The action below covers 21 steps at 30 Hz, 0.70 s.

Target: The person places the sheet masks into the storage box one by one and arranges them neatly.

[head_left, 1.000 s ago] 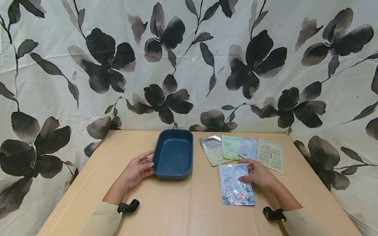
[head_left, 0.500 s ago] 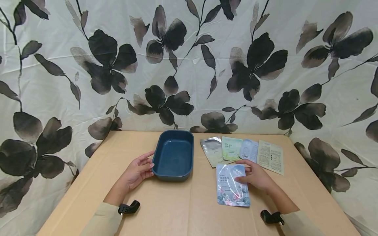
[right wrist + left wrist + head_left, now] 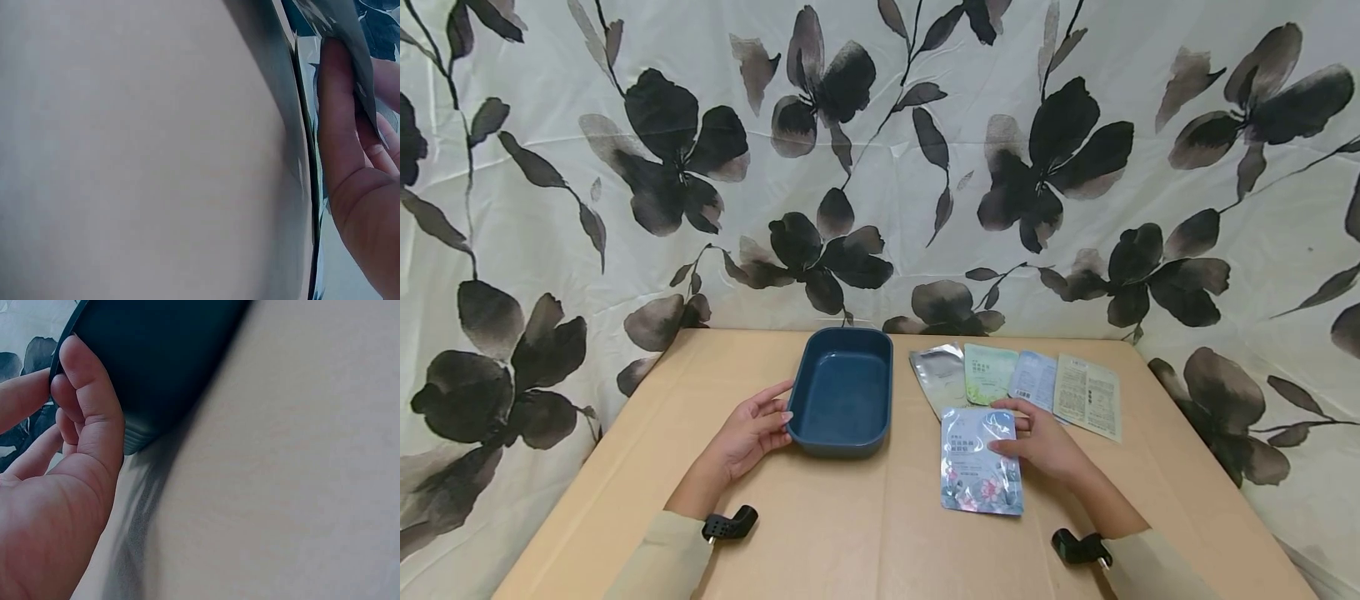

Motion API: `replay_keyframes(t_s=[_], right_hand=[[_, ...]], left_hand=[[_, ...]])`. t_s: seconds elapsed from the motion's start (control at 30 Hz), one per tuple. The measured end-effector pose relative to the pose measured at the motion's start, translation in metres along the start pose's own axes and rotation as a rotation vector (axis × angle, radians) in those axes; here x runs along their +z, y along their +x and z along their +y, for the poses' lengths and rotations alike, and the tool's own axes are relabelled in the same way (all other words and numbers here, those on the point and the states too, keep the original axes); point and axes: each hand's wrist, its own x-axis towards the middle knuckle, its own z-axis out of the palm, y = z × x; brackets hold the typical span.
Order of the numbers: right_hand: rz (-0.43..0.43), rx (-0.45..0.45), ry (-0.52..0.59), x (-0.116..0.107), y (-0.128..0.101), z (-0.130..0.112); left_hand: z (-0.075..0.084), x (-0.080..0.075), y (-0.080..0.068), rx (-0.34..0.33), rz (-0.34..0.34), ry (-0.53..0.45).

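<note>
At the left wall of a dark blue rectangular dish [image 3: 838, 449], my left hand [image 3: 747, 437] holds the edge. The left wrist view has the thumb [image 3: 94, 394] against the dish wall [image 3: 162, 356], with fingers past the rim. My right hand [image 3: 1047, 446] pinches a pale blue, flower-printed face mask sachet [image 3: 976, 479], thumb on its front and fingers behind. From the right wrist, the sachet [image 3: 347, 31] shows as a thin grey sheet between thumb and fingers, above the table. It partly covers the silver sachet behind it.
Behind the right hand, a silver sachet [image 3: 942, 371], a green one [image 3: 990, 371], a lilac one [image 3: 1033, 379] and a cream printed one [image 3: 1087, 398] lie in an overlapping row on the tan table [image 3: 865, 533]. Floral cloth [image 3: 925, 183] hangs behind.
My right hand has moved left with the blue sachet, now closer to the dish and slightly farther up the view. The left hand and dish stay as they were.
</note>
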Motion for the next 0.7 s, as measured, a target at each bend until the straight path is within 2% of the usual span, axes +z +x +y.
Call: replay_keyframes(t_s=[0.5, 0.7], right_hand=[[0.005, -0.001, 0.083, 0.010, 0.011, -0.007], [0.026, -0.013, 0.084, 0.013, 0.016, -0.012]], left_hand=[[0.001, 0.001, 0.001, 0.004, -0.007, -0.012], [0.001, 0.001, 0.000, 0.007, -0.014, -0.018]])
